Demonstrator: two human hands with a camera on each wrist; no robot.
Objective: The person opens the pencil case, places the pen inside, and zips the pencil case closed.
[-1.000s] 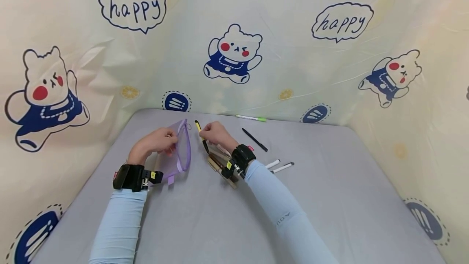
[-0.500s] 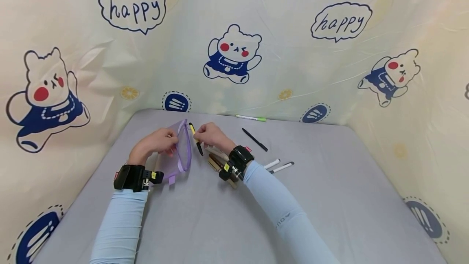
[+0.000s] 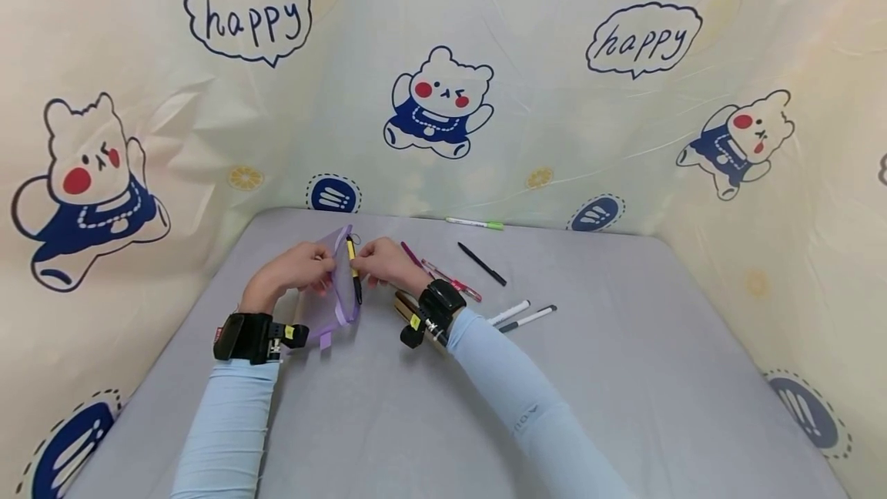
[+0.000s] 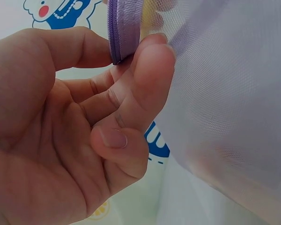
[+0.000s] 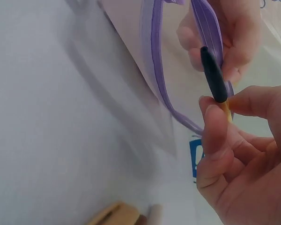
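A purple mesh zipper pouch [image 3: 323, 313] stands with its mouth spread toward the right. My left hand [image 3: 299, 266] pinches the zipped edge [image 4: 126, 28] of the pouch between thumb and fingers. In my right hand [image 3: 385, 262] is a yellow pen with a black end [image 3: 355, 268], gripped between thumb and fingertips. The pen lies at the pouch's mouth; its black end [image 5: 213, 75] overlaps the purple zipper band in the right wrist view. Whether any of it is inside the pouch, I cannot tell.
Two red pens [image 3: 453, 282] and a black pen [image 3: 482, 264] lie right of my right hand. White pens [image 3: 533, 317] sit nearer, a green-capped one [image 3: 474, 223] at the back edge. A brown object [image 3: 405, 305] is partly hidden under my right wrist.
My right hand has moved left with the yellow pen, from beside the pouch to its mouth. The red pens have come into sight behind it. My left hand keeps its hold.
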